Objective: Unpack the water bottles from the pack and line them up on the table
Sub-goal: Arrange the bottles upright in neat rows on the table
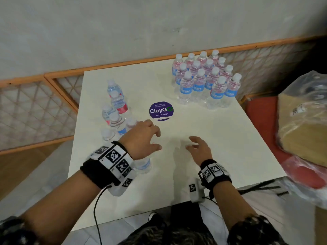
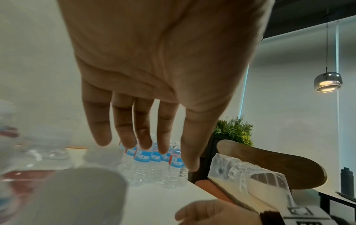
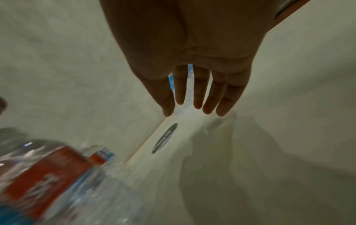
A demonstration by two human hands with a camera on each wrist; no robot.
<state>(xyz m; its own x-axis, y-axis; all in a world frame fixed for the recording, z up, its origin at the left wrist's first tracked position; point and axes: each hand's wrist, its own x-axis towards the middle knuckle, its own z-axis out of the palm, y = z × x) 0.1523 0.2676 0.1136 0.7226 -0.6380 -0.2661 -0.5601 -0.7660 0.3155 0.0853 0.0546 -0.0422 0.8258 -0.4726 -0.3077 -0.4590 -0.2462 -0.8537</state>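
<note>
- While both hands float above the white table [image 1: 203, 124], neither one has anything in it.
- Left hand [image 1: 141, 138] is spread wide, fingers straight and fanned; the left wrist view confirms it, with the fingers [image 2: 102, 121] apart and nothing between them.
- Right hand [image 1: 200, 149] is loose too, fingers relaxed and slightly bent, and its wrist camera shows them reaching out over bare tabletop.
- The two hands sit near each other, with a strip of table between the fingertips.
- Just off the left hand's outer side stands a loose cluster of unpacked bottles [image 1: 115, 110], upright, some with red labels and some with blue; the nearest ones are right beside the wrist.
- One more bottle [image 1: 142, 164] shows directly under the left wrist, partly hidden by the marker band [image 1: 113, 161].
- Ahead of the right hand, well apart from it, the pack of bottles [image 1: 207, 80] stands at the far corner of the table, blue labels facing us, bottles tight together in rows.
- Between the left fingertips and that pack lies a round purple ClayGo sticker [image 1: 161, 110], flat on the table.
- Off to the right hand's outer side, past the table edge, a plastic-wrapped brown package [image 1: 304, 124] rests on a red seat [image 1: 260, 117].
</note>
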